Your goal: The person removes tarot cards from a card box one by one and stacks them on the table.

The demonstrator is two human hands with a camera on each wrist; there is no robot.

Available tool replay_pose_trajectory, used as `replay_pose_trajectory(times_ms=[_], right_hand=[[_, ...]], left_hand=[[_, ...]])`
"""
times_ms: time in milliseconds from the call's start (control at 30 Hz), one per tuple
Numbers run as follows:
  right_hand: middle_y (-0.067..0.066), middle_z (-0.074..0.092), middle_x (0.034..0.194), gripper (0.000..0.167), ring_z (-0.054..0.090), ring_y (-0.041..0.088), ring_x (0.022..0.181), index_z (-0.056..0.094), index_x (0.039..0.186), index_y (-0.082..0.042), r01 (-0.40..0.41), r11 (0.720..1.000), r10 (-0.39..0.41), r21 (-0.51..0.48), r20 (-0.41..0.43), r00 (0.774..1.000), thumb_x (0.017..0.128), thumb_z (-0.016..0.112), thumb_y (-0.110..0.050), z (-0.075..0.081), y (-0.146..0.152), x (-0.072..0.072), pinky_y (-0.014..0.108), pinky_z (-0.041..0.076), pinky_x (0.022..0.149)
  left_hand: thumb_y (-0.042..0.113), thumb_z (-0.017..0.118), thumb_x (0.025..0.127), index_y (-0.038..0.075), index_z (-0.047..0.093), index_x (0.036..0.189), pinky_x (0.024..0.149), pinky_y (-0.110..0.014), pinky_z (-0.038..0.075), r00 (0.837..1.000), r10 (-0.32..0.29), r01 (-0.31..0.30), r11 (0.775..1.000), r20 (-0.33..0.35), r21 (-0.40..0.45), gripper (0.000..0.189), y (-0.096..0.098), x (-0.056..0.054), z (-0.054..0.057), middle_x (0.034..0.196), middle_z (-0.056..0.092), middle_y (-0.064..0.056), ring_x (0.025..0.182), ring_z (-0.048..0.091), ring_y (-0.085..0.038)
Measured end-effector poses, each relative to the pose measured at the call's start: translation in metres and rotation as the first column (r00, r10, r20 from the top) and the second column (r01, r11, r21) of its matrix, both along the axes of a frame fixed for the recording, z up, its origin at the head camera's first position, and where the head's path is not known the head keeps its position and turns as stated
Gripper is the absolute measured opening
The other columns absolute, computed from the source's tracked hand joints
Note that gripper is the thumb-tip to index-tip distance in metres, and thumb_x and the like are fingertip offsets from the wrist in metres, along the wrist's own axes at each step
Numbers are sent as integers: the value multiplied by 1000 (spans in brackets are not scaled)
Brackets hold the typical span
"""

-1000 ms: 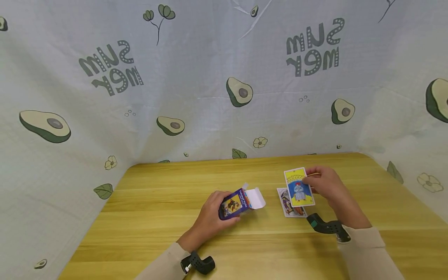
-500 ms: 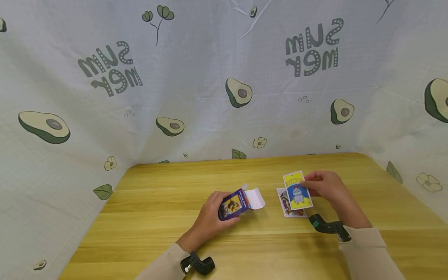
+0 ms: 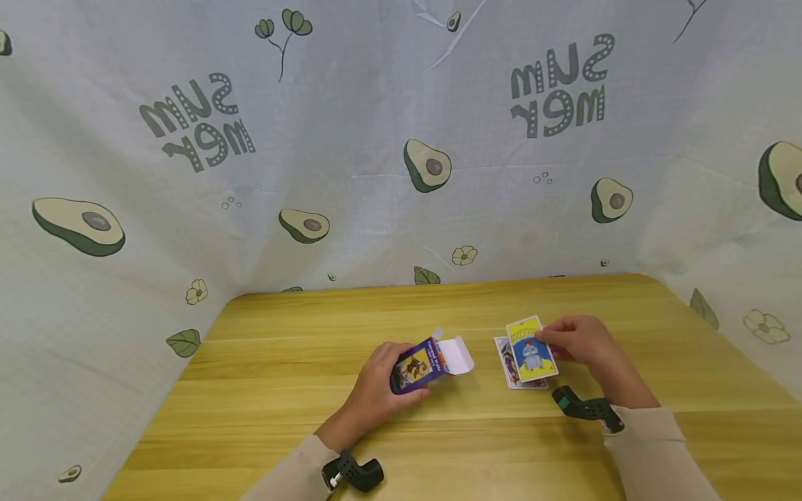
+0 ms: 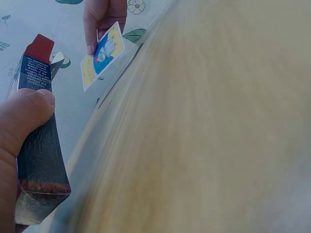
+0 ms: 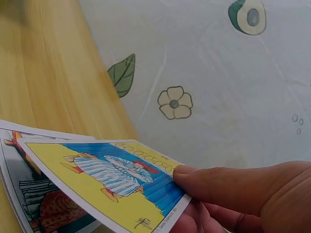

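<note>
My left hand (image 3: pixel 374 381) grips a dark blue and purple tarot card box (image 3: pixel 416 367), thumb along its narrow side in the left wrist view. The box's white flap (image 3: pixel 457 355) hangs open toward the right, and the coloured edge of cards shows inside its mouth. Between thumb and fingers, my right hand (image 3: pixel 579 341) pinches a yellow and blue tarot card (image 3: pixel 532 349) by its right edge. That card is tilted, close over a small pile of cards (image 3: pixel 509 369) on the table and covering most of it. The pile's top card shows a dark figure (image 5: pixel 53 204) in the right wrist view.
The wooden table (image 3: pixel 301 390) runs back to a pale cloth (image 3: pixel 351 174) printed with avocados and lettering, which hangs behind and along both sides. Black wrist cameras (image 3: pixel 354 472) sit on both forearms, the right one close to the card pile.
My right hand has come down and slightly nearer with the yellow and blue card, which now sits lower over the pile. The left hand and box have stayed put.
</note>
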State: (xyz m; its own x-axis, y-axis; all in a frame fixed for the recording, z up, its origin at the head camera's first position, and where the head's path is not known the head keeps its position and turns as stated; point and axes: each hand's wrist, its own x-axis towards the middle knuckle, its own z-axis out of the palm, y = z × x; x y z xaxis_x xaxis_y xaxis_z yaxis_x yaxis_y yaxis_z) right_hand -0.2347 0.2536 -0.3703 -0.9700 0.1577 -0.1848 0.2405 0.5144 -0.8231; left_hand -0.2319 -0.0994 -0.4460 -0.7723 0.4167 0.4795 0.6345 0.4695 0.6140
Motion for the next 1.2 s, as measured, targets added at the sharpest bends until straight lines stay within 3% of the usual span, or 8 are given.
replay_pose_trajectory(times_ms=[267, 733, 1200], right_hand=[[14, 65, 92, 45, 58, 17, 72, 58, 115, 13, -15, 1000, 15, 10, 26, 1000, 91, 67, -23, -7, -1, -3, 23, 53, 63], [7, 63, 79, 42, 55, 16, 68, 61, 109, 13, -24, 1000, 23, 18, 51, 998, 91, 67, -23, -15, -6, -5, 24, 50, 60], [8, 65, 83, 46, 56, 17, 69, 61, 112, 12, -10, 1000, 9, 16, 60, 998, 89, 68, -27, -26, -4, -9, 23, 49, 60]], left_hand=[[36, 83, 75, 18, 51, 131, 85, -29, 48, 1000, 4, -4, 1000, 10, 1, 67, 0, 0, -1, 116, 52, 6, 101, 49, -8], [36, 82, 75, 18, 51, 131, 86, -30, 48, 1000, 4, -4, 1000, 9, -6, 67, 0, 0, 0, 116, 53, 6, 101, 49, -7], [37, 82, 75, 18, 52, 131, 84, -29, 47, 1000, 7, -7, 1000, 8, -10, 67, 0, 0, 0, 115, 53, 6, 100, 49, -7]])
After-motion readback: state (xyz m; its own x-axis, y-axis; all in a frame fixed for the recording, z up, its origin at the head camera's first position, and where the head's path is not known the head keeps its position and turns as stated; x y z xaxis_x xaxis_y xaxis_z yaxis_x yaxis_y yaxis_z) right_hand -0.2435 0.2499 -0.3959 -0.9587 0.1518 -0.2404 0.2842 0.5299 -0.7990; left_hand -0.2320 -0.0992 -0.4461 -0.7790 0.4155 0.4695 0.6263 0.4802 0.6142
